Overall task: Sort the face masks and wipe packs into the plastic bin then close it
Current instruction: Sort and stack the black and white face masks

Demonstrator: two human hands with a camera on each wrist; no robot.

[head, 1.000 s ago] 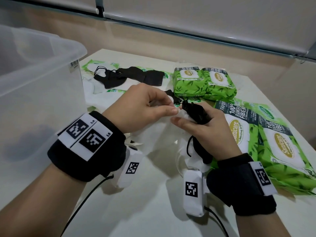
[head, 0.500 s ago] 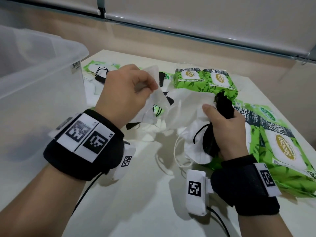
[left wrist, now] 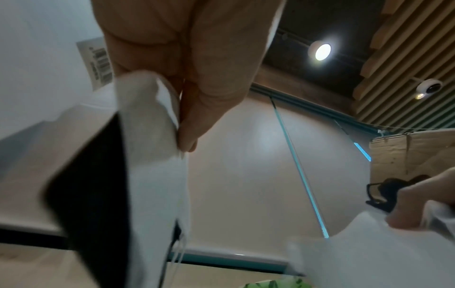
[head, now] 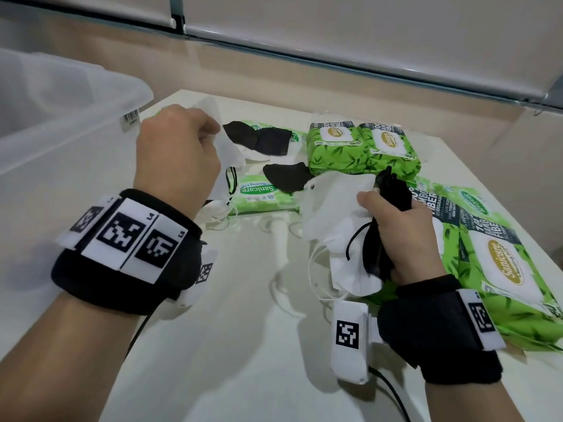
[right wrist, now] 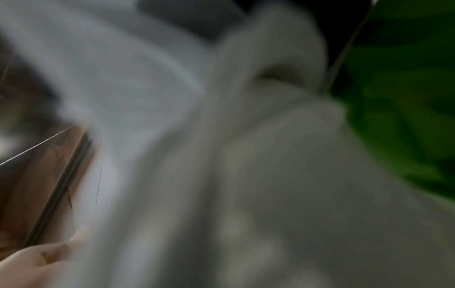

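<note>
Head view showed my left hand [head: 179,153] pinching one white mask [head: 227,141] beside the plastic bin [head: 73,117], while my right hand's [head: 399,233] grip clamped a white-and-black mask bunch [head: 344,226], whose dangling ear loops, I judged, could snag and drag others off the surface [head: 243,345].

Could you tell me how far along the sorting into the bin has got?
Little looks done: the plastic bin shows only a faint dark shape inside. In hand: the left hand pinches a white mask, and the right hand holds a bunch of white and black masks. Left: black masks and green wipe packs lie on the table; closing comes last.
</note>
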